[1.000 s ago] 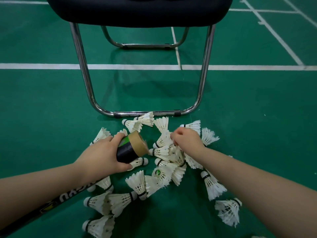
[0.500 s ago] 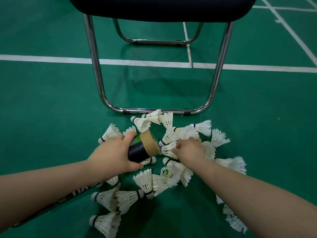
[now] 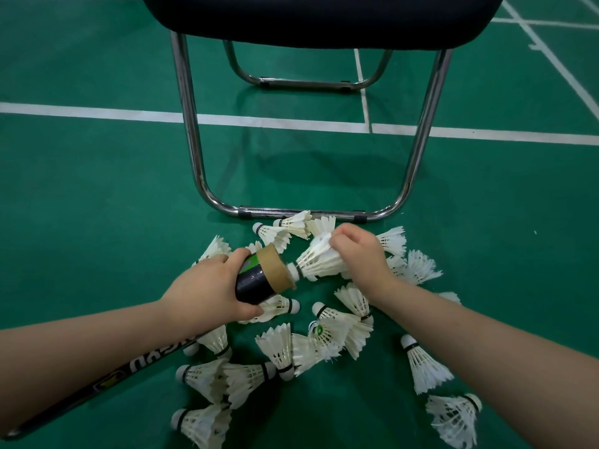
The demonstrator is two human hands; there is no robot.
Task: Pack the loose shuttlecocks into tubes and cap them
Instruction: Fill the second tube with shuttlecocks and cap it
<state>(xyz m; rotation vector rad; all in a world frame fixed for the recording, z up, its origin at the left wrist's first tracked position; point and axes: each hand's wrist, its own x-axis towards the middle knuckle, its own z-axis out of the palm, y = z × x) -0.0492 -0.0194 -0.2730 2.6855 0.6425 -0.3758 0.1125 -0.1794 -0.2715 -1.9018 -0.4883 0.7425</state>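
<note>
Lifted from the pile since a moment ago, a shuttlecock (image 3: 319, 260) is pinched by its feathers in the right hand (image 3: 359, 254), cork presented at the mouth of the tube (image 3: 262, 275), which is gripped by the closed left hand (image 3: 210, 286). Packing is judged barely begun: many white feathered shuttlecocks (image 3: 282, 348) are seen strewn on the green floor (image 3: 97, 189); no cap is seen.

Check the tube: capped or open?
Open. The tube shows a bare cardboard mouth; the shuttlecock cork sits at its rim.
</note>
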